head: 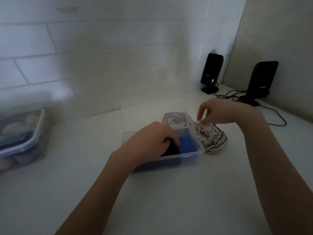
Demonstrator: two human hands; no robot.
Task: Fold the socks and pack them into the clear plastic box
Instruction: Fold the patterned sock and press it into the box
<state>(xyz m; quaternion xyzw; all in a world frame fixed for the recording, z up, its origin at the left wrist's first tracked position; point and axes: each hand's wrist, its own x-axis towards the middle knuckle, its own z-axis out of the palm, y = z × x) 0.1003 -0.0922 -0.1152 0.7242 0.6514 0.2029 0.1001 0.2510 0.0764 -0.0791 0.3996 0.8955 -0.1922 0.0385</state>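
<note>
The clear plastic box (194,156) sits mid-table with its lid (152,109) standing open behind it. Inside lie a black sock (171,150) and a blue sock (187,144). My left hand (152,139) reaches into the box, and its curled fingers press on the black sock. To the right of the box lies a pile of white patterned socks (211,138). My right hand (218,114) hovers over that pile, with its fingertips pinching the top of the fabric. A grey sock (174,118) lies behind the box, partly seen through the lid.
A second lidded container (25,133) with rounded items stands at the left edge. Two black speakers (211,72) (260,80) with cables (274,116) stand at the back right corner. A white tiled wall runs close behind the box.
</note>
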